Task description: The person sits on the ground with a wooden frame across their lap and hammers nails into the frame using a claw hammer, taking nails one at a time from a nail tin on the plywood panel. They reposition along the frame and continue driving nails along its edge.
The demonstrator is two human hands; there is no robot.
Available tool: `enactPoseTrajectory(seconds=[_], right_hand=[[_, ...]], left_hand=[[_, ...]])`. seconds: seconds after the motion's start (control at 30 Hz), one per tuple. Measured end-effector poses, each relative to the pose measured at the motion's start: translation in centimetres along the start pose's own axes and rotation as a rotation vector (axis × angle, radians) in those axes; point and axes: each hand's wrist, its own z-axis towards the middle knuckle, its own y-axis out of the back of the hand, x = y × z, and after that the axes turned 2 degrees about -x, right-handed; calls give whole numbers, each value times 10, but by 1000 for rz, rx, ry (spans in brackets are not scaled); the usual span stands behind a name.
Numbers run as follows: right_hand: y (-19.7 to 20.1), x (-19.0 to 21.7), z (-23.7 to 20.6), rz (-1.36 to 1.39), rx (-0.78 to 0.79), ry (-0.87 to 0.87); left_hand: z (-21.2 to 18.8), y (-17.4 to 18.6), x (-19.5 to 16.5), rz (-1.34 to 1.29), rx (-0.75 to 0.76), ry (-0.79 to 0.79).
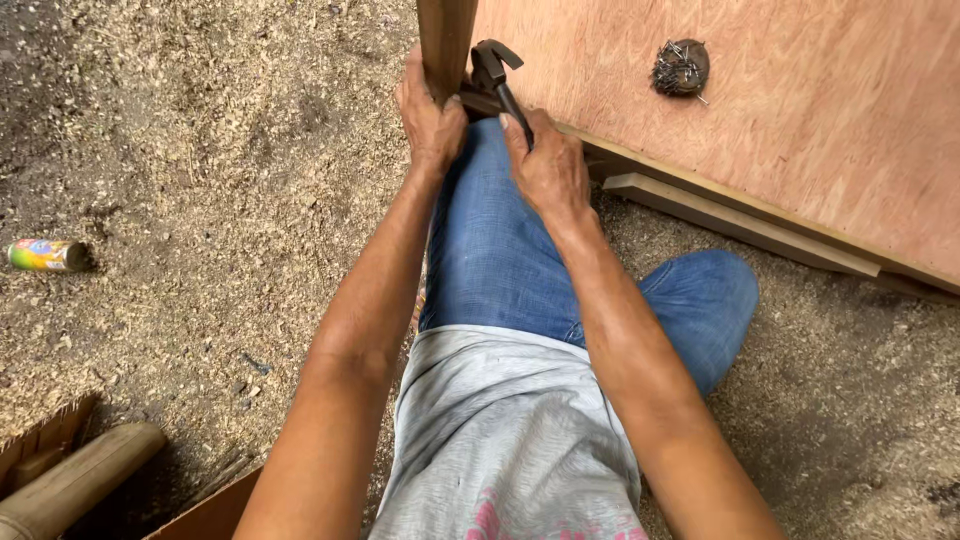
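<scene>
My left hand grips an upright brown wooden post at the top centre. My right hand is closed around the dark handle of a claw hammer, whose head sits right beside the post, near the edge of a plywood sheet. Both hands are just above my knee in blue jeans. A clump of nails lies on the plywood to the right of the hammer.
Sawdust covers the ground. A colourful can lies at the left. A wooden batten runs under the plywood's edge. A round wooden piece and a board edge sit at the bottom left.
</scene>
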Motion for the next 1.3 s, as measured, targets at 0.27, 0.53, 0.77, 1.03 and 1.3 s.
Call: enactPoseTrajectory(seconds=[0.27, 0.53, 0.77, 1.03, 1.3], right_hand=[[-9, 1, 3, 24, 74, -100], [-14, 1, -2, 2, -140, 54], [-13, -3, 0, 26, -100, 25], [-15, -9, 10, 0, -55, 80], [40, -71, -31, -77, -160, -249]], left_hand=[[3, 12, 9, -126, 80, 59], [2, 19, 5, -191, 122, 91], [4, 19, 12, -278, 196, 137], [-4, 20, 9, -133, 78, 44], [-48, -48, -67, -81, 52, -75]])
